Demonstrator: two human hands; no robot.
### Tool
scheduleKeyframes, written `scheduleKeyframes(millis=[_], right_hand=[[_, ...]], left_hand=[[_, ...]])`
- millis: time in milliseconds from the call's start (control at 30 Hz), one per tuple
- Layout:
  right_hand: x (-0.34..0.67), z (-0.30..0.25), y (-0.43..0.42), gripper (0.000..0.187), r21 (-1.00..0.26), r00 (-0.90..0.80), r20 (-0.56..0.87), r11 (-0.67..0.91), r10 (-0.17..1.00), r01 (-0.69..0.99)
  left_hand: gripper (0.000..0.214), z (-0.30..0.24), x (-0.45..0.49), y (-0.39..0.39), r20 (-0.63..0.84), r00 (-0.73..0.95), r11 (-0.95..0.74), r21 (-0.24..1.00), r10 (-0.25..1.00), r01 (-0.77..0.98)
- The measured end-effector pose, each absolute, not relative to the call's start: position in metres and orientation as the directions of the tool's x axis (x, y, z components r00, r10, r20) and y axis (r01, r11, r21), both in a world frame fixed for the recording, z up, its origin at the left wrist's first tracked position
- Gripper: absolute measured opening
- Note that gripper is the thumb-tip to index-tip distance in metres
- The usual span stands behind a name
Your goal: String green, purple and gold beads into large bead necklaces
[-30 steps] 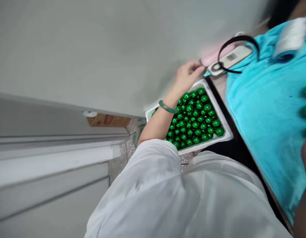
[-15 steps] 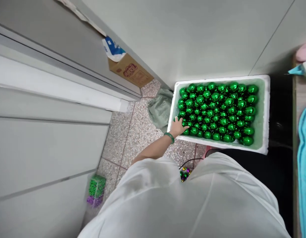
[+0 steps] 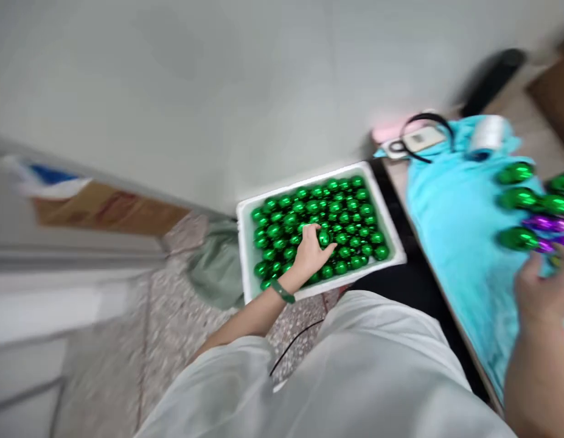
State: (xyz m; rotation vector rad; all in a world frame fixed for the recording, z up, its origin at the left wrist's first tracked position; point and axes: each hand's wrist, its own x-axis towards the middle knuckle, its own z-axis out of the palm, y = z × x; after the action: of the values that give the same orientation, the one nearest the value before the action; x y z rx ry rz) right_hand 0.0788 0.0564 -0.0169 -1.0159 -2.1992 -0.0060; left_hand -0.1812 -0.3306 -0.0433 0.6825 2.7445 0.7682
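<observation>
A white foam box (image 3: 243, 267) holds many shiny green baubles (image 3: 291, 220). My left hand (image 3: 309, 252), with a green bangle at the wrist, reaches over the near side into the box. Its thumb and fingers are closed around one green bauble (image 3: 324, 237). At the right edge, my right hand (image 3: 546, 289) is blurred, its fingers on the lower side of a bunch of green and purple balls (image 3: 544, 222) above the blue towel. Part of this bunch is cut off by the picture's edge.
A turquoise towel (image 3: 450, 243) covers the table at right. On it are a white roll (image 3: 488, 135) and a black headband (image 3: 446, 125). Greenish cloth (image 3: 218, 267) lies on the floor left of the box. A cardboard box (image 3: 108, 210) stands by the wall.
The view has swung right, bringing the towel, the bunch of balls and my right hand into sight. My left hand has moved from the box's left corner to its middle and closed on a bauble.
</observation>
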Motion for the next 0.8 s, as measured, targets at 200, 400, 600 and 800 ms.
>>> scheduleKeyframes(millis=[200,400,600,800], right_hand=[[0.118,-0.008,0.036,0.036,-0.276,-0.368,0.649,0.657,0.666,0.701],[0.174,0.008,0.015,0.029,-0.388,-0.192,0.628,0.517,0.754,0.763],[0.238,0.013,0.036,0.027,-0.497,-0.080,0.519,0.377,0.851,0.782],[0.277,0.023,0.065,0.023,-0.511,-0.105,0.444,0.348,0.890,0.786]], left_hand=[[0.055,0.002,-0.129,-0.127,0.201,-0.338,0.072,0.759,0.919,0.648],[0.056,0.001,-0.114,0.010,0.187,-0.331,0.079,0.756,0.925,0.650],[0.057,-0.024,-0.123,0.048,0.175,-0.479,0.162,0.797,0.860,0.581],[0.039,-0.021,-0.125,0.049,0.178,-0.490,0.172,0.790,0.854,0.588]])
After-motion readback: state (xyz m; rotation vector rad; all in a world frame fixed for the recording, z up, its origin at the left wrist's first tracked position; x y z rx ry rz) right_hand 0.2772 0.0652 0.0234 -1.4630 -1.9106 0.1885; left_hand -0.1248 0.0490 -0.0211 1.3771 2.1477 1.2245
